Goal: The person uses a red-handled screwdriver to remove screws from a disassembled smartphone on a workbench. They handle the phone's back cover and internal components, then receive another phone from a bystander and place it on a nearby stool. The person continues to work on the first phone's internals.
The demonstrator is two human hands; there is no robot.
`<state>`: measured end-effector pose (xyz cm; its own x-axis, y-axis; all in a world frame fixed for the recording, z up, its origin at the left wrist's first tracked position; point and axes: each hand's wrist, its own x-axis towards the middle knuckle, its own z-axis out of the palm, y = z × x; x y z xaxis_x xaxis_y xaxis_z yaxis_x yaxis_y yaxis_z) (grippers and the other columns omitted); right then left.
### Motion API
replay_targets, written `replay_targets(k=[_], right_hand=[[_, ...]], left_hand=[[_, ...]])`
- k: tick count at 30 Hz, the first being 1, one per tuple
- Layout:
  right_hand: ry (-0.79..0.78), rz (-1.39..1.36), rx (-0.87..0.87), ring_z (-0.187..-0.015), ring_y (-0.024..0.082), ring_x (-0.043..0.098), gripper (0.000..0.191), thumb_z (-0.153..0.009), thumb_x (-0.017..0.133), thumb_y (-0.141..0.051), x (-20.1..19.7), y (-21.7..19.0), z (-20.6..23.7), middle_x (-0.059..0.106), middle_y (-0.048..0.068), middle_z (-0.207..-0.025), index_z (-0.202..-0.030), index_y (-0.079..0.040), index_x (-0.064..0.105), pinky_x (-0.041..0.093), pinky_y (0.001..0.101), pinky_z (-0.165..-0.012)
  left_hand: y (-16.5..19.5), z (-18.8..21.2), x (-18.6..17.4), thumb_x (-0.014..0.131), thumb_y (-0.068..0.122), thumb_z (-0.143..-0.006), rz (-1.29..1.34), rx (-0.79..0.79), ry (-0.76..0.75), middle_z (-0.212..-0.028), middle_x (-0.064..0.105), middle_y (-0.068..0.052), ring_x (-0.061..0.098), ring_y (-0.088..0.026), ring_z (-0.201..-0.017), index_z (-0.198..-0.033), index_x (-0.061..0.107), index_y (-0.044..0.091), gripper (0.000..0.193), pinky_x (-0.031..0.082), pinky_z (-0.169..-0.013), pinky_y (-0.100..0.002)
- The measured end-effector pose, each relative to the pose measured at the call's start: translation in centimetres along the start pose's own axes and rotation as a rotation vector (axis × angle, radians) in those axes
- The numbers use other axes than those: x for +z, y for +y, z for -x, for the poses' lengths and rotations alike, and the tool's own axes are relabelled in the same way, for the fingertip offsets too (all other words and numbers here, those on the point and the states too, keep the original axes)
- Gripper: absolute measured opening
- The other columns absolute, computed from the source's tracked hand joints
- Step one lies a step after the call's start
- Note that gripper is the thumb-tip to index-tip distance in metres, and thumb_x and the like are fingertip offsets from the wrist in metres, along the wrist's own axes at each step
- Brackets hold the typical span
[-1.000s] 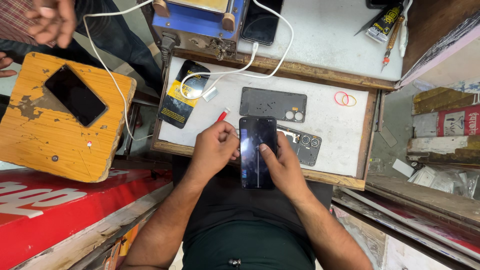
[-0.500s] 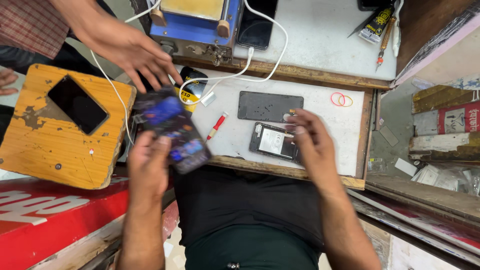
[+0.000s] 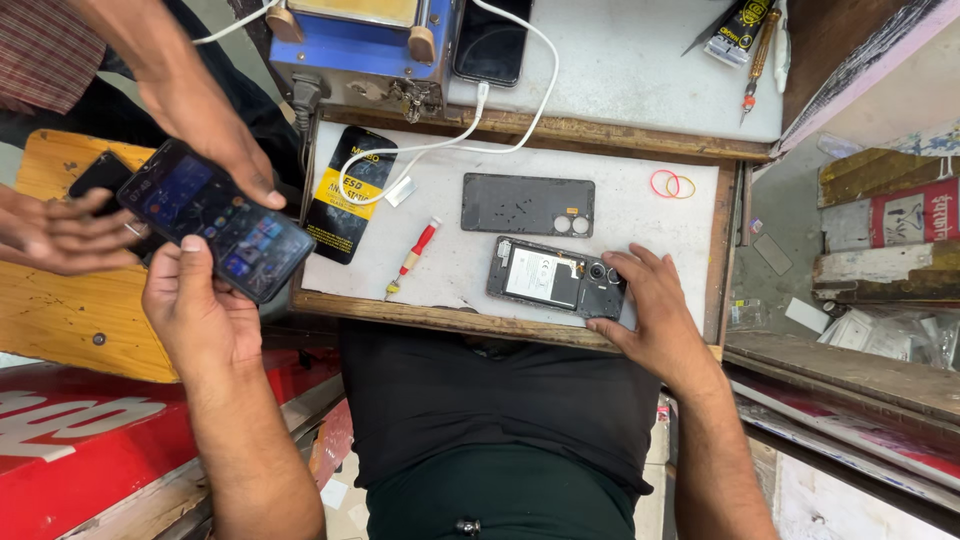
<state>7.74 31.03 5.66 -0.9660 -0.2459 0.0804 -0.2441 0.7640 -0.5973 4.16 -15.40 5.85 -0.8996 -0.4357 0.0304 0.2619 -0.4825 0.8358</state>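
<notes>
Head view: our left hand [image 3: 195, 320] grips lit phone [image 3: 215, 220] at far left, long axis slanted, another person's hand [image 3: 205, 130] also on it. Our right hand [image 3: 650, 310], fingers apart, rests on opened phone [image 3: 555, 278] on white tray [image 3: 620, 215].

Bright, even light over a workbench seen from above, with mostly sharp focus.

The white work mat [image 3: 640, 230] is brightly lit without blowing out; shadows under the opened phone [image 3: 555, 280] and white cable [image 3: 440, 145] are short and soft. The lit phone screen [image 3: 215, 220] shows faint glare. Straight edges bow slightly near the corners, and the left hand [image 3: 195, 315] looks slightly soft.
</notes>
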Motion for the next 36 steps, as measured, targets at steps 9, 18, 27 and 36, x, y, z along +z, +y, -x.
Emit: replay_targets(k=[9,18,27,36], right_hand=[[0.022,-0.104,-0.045,-0.134,0.035,0.055,0.070,-0.070,0.088,-0.011,-0.1,0.4,-0.7,0.058,0.014,-0.141,-0.131,-0.009,0.053,0.035,0.0560,-0.118],[0.115,-0.134,-0.264,-0.139,0.038,0.054,0.070,-0.075,0.083,0.001,0.0,-0.4,-1.0,0.051,0.017,-0.151,-0.138,-0.012,0.054,0.050,0.0439,-0.113],[0.364,-0.931,-0.024,-0.130,0.023,0.059,0.074,-0.098,0.059,0.005,1.6,-0.5,-1.4,0.039,0.015,-0.160,-0.162,-0.012,0.025,0.053,0.0358,-0.109],[-0.088,-1.140,0.337,-0.094,0.014,0.069,0.061,-0.094,0.058,0.006,6.5,0.1,-0.4,0.064,0.010,-0.126,-0.153,0.002,0.042,0.058,0.0292,-0.083]], left_hand=[[1.6,0.8,2.2,0.057,0.024,-0.106,0.152,0.071,0.127,-0.099,0.073,-0.011,0.072,-0.019,-0.084,-0.126,0.062,-0.001,0.033,0.060,-0.071,-0.031],[-7.5,6.6,12.3,0.078,0.023,-0.086,-1.133,0.488,-0.822,-0.130,0.066,-0.019,0.067,-0.039,-0.116,-0.133,0.061,0.003,0.054,0.055,-0.094,-0.045],[-10.8,7.3,16.0,0.070,0.027,-0.097,-0.896,-0.215,-0.949,-0.095,0.076,-0.010,0.074,-0.023,-0.090,-0.116,0.062,0.008,0.028,0.057,-0.080,-0.036],[-16.3,10.7,13.5,0.065,0.018,-0.106,-0.349,-0.227,-0.554,-0.114,0.065,-0.009,0.062,-0.010,-0.101,-0.129,0.046,-0.001,0.035,0.054,-0.089,-0.027]])
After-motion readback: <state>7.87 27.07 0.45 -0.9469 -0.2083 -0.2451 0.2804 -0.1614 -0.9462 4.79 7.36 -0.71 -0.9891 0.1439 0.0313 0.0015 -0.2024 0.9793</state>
